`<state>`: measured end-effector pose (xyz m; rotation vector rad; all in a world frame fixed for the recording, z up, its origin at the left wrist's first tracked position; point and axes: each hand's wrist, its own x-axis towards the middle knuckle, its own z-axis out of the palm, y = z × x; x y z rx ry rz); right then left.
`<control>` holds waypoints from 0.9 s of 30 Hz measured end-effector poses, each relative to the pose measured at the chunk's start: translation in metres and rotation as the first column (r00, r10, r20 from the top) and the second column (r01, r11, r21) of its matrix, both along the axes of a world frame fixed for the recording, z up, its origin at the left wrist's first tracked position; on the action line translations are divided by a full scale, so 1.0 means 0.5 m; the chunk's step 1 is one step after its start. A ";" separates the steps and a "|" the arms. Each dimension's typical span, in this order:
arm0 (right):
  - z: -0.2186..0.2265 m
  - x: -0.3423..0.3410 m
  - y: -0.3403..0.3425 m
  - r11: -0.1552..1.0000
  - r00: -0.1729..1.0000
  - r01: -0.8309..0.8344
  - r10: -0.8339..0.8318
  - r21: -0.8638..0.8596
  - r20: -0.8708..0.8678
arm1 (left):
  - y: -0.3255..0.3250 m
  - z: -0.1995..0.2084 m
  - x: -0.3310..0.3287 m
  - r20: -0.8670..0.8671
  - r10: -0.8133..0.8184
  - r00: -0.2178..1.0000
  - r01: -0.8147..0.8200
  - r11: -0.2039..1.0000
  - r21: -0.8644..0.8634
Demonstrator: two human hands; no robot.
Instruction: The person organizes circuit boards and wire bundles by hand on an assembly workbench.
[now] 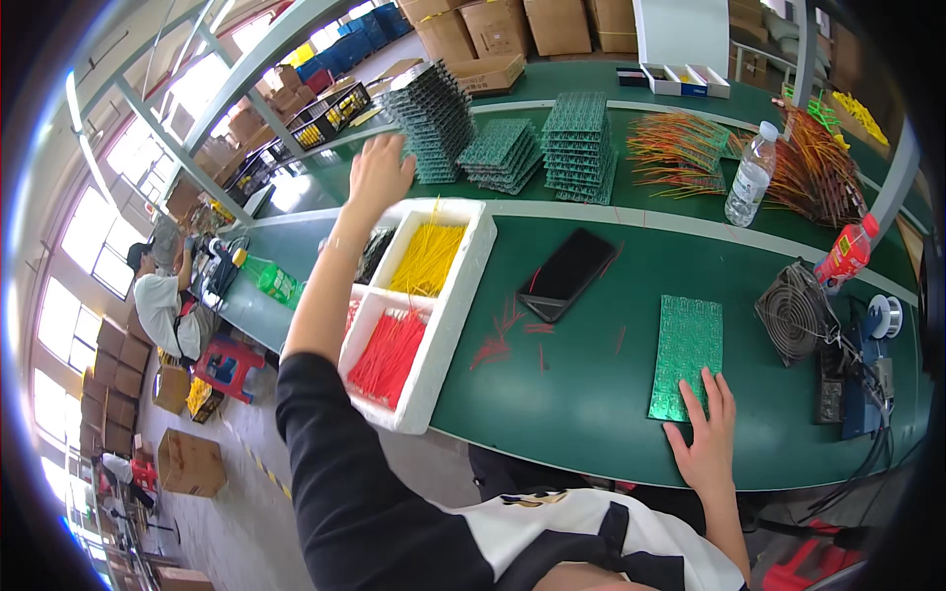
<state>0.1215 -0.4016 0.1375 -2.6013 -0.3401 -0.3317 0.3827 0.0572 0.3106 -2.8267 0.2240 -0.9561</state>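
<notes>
White foam box, divided: yellow wires in far right section, red wires in near one, dark pieces in far left, partly behind the forearm. Green board panel flat on table, right of phone; long axis near-to-far, far end slightly right. Hands well apart: right hand spread, fingertips on panel's near end; left hand raised near tall board stack, can't tell if gripping.

Glaring windows, dark curved rim
</notes>
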 end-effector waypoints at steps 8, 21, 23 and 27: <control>0.000 0.000 -0.001 0.998 0.998 0.065 -0.065 -0.027 0.012 | 0.074 -0.019 0.304 -0.018 0.170 0.985 -0.170 0.963 -0.210; 0.009 0.007 0.007 0.996 0.994 0.084 -0.086 -0.024 -0.063 | 0.124 -0.122 0.391 0.204 0.030 0.978 0.046 0.933 -0.358; 0.005 0.009 0.007 0.996 0.994 0.088 -0.089 -0.022 -0.066 | 0.119 -0.134 0.391 0.238 0.034 0.971 0.057 0.930 -0.363; 0.004 0.007 0.001 0.996 0.993 0.077 -0.081 -0.044 -0.084 | 0.085 -0.155 0.380 0.295 0.080 0.952 0.040 0.924 -0.379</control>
